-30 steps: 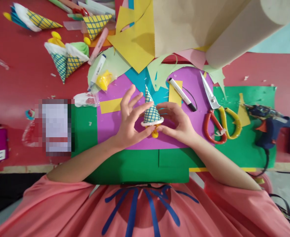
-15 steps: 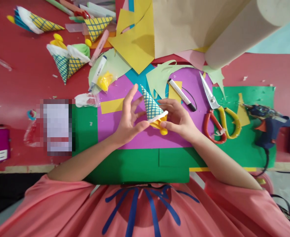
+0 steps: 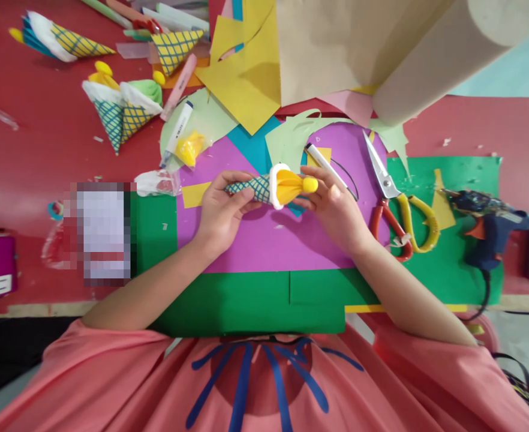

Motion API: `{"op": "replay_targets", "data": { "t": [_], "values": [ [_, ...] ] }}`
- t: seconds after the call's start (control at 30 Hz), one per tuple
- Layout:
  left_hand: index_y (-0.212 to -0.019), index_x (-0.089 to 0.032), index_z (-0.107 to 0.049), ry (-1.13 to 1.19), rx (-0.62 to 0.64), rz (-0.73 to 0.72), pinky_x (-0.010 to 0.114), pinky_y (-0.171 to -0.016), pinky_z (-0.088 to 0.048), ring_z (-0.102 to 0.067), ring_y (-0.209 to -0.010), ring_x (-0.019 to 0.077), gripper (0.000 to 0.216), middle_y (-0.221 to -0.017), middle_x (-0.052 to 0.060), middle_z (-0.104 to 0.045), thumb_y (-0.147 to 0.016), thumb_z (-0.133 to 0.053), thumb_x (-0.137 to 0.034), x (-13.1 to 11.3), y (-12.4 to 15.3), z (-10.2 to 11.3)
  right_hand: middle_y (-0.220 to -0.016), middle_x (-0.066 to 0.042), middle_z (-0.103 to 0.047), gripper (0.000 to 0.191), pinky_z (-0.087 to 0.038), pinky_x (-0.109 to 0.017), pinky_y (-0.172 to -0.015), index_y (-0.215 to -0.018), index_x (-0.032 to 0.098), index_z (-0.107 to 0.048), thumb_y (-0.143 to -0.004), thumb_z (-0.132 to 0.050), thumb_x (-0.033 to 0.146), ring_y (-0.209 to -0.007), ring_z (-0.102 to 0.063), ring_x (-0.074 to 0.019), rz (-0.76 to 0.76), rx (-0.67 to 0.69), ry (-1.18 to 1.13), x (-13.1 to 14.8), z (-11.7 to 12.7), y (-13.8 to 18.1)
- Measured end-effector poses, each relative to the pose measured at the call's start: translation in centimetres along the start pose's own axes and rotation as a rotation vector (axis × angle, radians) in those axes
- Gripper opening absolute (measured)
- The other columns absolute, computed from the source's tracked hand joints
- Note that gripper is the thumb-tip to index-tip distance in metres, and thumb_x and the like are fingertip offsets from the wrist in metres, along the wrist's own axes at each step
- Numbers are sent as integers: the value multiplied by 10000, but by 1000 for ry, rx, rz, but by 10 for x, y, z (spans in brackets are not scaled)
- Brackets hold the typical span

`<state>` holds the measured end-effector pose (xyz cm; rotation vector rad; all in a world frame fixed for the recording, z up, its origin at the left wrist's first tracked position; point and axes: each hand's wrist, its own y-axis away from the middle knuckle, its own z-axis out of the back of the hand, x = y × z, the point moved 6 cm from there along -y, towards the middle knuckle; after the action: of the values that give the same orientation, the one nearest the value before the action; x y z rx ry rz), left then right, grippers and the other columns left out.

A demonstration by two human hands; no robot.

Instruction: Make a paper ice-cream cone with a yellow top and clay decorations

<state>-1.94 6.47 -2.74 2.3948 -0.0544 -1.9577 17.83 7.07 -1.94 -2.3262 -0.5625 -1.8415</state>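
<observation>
My left hand [image 3: 223, 211] is closed around the pointed end of a paper ice cream cone [image 3: 261, 188], thumb on top. The cone is pale with a blue criss-cross pattern and lies sideways in the air, its wide end to the right. A white rim [image 3: 275, 186] circles that end, and a pleated yellow top [image 3: 289, 187] with a small yellow ball [image 3: 310, 185] sticks out of it. Just right of the ball is my right hand [image 3: 335, 207], fingers apart and loosely bent. Some of its fingertips lie behind or beside the ball; whether they touch is unclear.
Purple paper [image 3: 264, 246] lies over a green sheet [image 3: 246, 306]. To the right are scissors [image 3: 388, 186] and a glue gun [image 3: 489, 234]. A black-capped marker [image 3: 325, 162] rests behind my right hand. Finished cones [image 3: 111, 108], yellow paper [image 3: 255, 78] and a large paper roll [image 3: 426, 66] stand farther back.
The cone has turned from point-up to lying sideways, yellow end right. My left hand has closed on its tip; my right hand has let go of the wide end and opened.
</observation>
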Motion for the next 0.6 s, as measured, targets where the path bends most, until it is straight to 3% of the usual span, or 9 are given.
{"op": "replay_targets", "data": {
  "t": [0.17,0.3,0.47,0.6],
  "values": [
    [-1009,-279,-569,-326,-19,-260,294,-763,-650,-680,-1045,170,232,-1125,29,-640,-883,-674,-443,-17,6,-1,-1081,-53,-701,476,-614,-348,-825,-1153,262,-548,-812,-698,559,-925,-733,-191,-95,46,-126,-9,-10,2],
    [-1017,-273,-600,-616,6,-588,381,-958,-611,-653,-1112,171,117,-1111,24,-627,-914,-642,-310,-42,24,-14,-984,-38,-692,406,-603,-398,-905,-1065,246,-544,-807,-699,519,-906,-713,-198,-163,-6,-194,-10,-12,2],
    [-1186,-285,-613,-871,223,-852,361,-1038,-572,-615,-1217,165,267,-1233,54,-610,-974,-491,-180,-50,39,-33,-1000,-66,-680,313,-597,-434,-904,-976,248,-534,-910,-477,549,-959,-674,-215,-155,-10,-116,-7,-6,-1],
    [-1352,-228,-536,-984,362,-927,395,-1129,-513,-528,-1356,197,408,-1324,101,-595,-968,-463,-113,-42,44,-45,-1117,-80,-676,467,-594,-394,-873,-1209,271,-534,-972,-304,601,-1051,-657,-212,-83,49,28,0,-8,-1]
  ]
}}
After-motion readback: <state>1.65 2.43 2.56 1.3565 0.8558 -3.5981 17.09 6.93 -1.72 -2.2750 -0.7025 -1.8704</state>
